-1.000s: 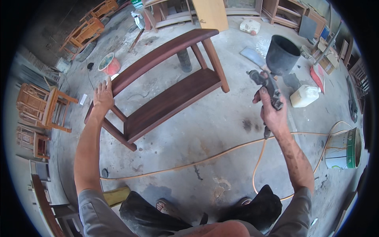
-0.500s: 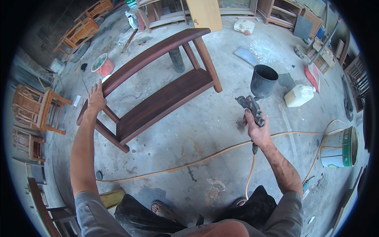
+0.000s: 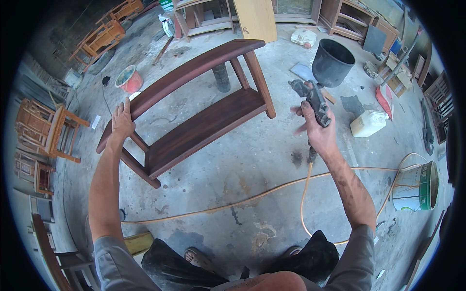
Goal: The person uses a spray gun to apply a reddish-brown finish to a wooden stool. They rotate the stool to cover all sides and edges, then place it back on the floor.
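Observation:
My right hand (image 3: 319,130) is closed round a dark spray gun (image 3: 315,103) with a large black cup (image 3: 334,63) above it. Its index and middle fingers look blurred and partly lifted at the front. From the grip, an orange air hose (image 3: 305,208) runs down. To the left is a dark red-brown wooden furniture frame (image 3: 204,128) with a curved rail, a broad board and short posts. Over the left end of the curved rail lies my left hand (image 3: 123,121), its fingers reaching across the far edge. Behind the board a dark cylinder (image 3: 221,78) shows partly.
The hose crosses the stained concrete floor to a white-green bucket (image 3: 412,186) at right. A white jug (image 3: 368,123) and a red dustpan (image 3: 383,102) are nearer. A red bucket (image 3: 130,80) stands beyond the frame; wooden chairs (image 3: 51,128) line the left, cabinets (image 3: 347,19) the back.
My right hand has raised the spray gun and its cup away from me, and its front fingers have loosened. The hose has shifted with it. My left hand stays on the rail.

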Motion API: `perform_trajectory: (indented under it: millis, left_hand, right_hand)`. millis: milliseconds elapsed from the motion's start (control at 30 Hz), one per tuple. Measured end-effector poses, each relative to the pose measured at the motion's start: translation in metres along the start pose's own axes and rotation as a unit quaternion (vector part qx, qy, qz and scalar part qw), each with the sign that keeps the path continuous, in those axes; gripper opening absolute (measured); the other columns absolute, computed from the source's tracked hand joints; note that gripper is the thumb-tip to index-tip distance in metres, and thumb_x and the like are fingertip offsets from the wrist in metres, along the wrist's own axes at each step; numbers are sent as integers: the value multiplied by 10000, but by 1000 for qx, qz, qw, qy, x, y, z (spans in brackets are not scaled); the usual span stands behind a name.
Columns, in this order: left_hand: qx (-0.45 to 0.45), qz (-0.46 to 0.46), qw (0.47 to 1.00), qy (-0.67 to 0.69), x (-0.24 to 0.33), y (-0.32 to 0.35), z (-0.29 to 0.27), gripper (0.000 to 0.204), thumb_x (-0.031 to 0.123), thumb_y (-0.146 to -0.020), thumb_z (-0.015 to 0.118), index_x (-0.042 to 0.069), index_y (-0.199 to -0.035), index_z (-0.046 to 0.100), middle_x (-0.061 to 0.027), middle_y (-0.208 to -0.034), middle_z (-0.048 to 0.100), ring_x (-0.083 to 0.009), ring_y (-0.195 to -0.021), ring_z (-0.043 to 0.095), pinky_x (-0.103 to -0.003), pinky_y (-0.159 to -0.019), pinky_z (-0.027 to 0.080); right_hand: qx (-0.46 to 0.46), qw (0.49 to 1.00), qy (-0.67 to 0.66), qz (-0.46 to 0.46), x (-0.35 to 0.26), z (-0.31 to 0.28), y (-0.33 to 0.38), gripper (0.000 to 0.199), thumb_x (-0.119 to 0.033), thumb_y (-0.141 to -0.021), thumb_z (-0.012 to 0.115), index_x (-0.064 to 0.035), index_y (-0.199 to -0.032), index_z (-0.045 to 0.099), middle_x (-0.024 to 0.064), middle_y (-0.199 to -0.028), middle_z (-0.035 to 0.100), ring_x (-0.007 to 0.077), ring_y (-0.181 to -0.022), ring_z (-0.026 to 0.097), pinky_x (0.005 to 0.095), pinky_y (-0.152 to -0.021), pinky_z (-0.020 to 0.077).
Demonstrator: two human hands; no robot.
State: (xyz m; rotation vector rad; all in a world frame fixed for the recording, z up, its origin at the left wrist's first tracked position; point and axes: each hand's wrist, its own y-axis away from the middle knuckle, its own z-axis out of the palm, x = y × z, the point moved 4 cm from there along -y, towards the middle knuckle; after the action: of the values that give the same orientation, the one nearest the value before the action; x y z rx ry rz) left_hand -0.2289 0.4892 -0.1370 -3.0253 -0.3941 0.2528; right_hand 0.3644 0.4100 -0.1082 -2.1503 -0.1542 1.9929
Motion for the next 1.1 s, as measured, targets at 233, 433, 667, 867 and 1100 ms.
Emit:
perform_trajectory:
  millis: [233, 433, 667, 867, 1100]
  left_hand:
    - [2, 5, 1000, 9, 2, 0, -2, 1076, -30, -760, 702, 120, -1669, 146, -243, -1642, 329, -415, -1533, 291, -501, -1257, 258]
    - [-6, 6, 1000, 9, 0, 1, -3, 1030, -33, -783, 649, 135, -1671, 156, -243, -1658, 310, -422, -1543, 279, -484, -1269, 241]
    - [-6, 16, 1000, 7, -1, -1, -3, 1025, -27, -784, 656, 120, -1668, 158, -252, -1650, 316, -435, -1531, 294, -482, -1266, 253]
    - [7, 31, 999, 22, -6, -8, 0, 1029, -37, -764, 662, 103, -1661, 177, -267, -1629, 338, -433, -1517, 314, -479, -1261, 265]
    - [11, 34, 999, 31, -12, -11, 2, 1030, -39, -744, 666, 89, -1654, 199, -285, -1611, 352, -427, -1510, 326, -474, -1254, 275]
  right_hand:
    - [-18, 996, 67, -62, 5, -2, -7, 458, -207, -1076, 592, -28, -1489, 507, 2, -835, 618, 79, -731, 560, 260, -647, 463]
    - [-9, 999, 21, -24, 3, -1, -7, 474, -238, -1073, 604, -24, -1486, 509, 3, -822, 607, 88, -736, 567, 267, -670, 474]
    - [-19, 999, 27, -3, 18, -6, -4, 474, -258, -1074, 604, -25, -1479, 521, 0, -814, 588, 85, -725, 554, 267, -662, 473]
    - [-18, 1000, 19, 14, 49, -21, 21, 477, -262, -1074, 601, -26, -1480, 518, -10, -796, 572, 80, -710, 543, 261, -650, 469]
    - [-16, 995, 55, 84, 83, -34, 58, 501, -297, -1069, 605, -32, -1484, 513, -22, -755, 561, 75, -679, 543, 264, -626, 470]
